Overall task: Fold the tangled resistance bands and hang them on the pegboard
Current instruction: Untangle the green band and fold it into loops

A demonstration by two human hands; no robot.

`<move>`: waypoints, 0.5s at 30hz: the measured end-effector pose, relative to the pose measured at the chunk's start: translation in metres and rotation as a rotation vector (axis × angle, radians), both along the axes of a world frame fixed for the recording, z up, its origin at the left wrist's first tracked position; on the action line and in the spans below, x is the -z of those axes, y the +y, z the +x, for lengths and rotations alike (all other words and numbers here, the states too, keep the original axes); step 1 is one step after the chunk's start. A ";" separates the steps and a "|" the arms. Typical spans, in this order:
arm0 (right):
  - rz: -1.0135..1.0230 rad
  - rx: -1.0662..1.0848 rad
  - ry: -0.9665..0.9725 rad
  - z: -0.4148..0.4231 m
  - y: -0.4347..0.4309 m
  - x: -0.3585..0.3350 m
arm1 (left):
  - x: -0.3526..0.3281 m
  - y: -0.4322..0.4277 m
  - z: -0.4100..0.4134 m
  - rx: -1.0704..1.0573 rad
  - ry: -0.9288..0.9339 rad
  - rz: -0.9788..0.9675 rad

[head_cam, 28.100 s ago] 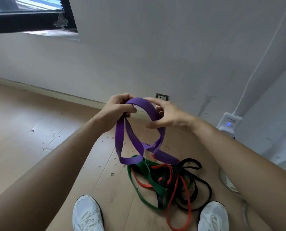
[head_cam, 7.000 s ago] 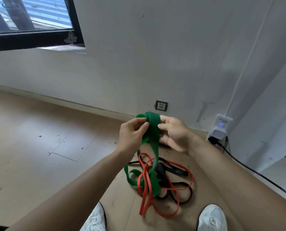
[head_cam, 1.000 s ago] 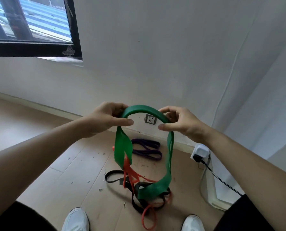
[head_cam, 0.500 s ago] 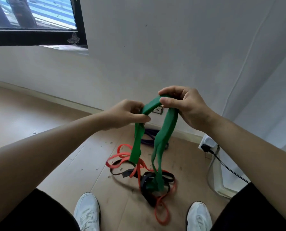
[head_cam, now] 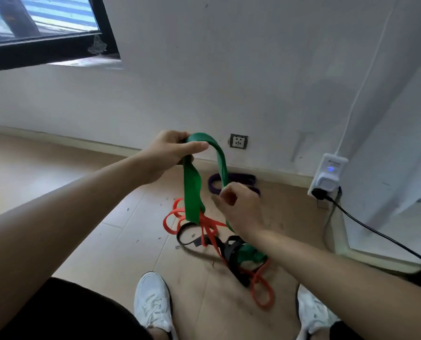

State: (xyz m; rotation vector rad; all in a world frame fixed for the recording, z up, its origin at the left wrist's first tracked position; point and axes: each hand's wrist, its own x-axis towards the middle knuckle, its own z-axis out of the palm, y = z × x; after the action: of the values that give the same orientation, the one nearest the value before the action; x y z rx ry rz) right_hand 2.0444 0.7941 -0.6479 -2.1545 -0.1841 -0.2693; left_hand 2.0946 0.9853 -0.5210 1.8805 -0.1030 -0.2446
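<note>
My left hand [head_cam: 166,155] grips the green band [head_cam: 192,190] at its arched top, right hand [head_cam: 241,207] pinching one strand; it hangs floorward; adapter [head_cam: 329,177] label blurred.

The person wears black clothing on the legs: a broad stretch of plain black fabric [head_cam: 69,312] fills the lower left corner, and a smaller black patch [head_cam: 344,331] shows at the bottom edge on the right (whether these are shorts or trousers cannot be told). On the feet are white lace-up trainers. The left shoe [head_cam: 153,300] has white laces crossing a rounded, panelled upper, with a thin dark line along one side of the sole. The right shoe [head_cam: 312,315] is partly hidden by the forearm and cut off by the frame. Both forearms are bare, with no sleeve reaching the wrists, and the left hand [head_cam: 170,153] and right hand [head_cam: 238,207] are bare too.
</note>
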 end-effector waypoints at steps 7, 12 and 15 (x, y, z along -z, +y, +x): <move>-0.057 -0.065 0.255 -0.009 0.033 0.080 | 0.007 0.017 -0.001 -0.083 0.048 -0.095; 0.070 -0.134 0.262 0.003 0.044 0.093 | 0.016 0.031 0.000 -0.114 0.098 -0.180; -0.006 -0.101 0.234 0.011 0.050 0.105 | 0.023 0.038 0.002 -0.145 0.113 -0.215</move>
State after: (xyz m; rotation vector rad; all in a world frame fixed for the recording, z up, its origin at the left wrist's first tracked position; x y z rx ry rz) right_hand 2.0551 0.8440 -0.7526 -2.1554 -0.1579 0.0422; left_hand 2.0967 1.0233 -0.5435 1.6483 0.0812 -0.2296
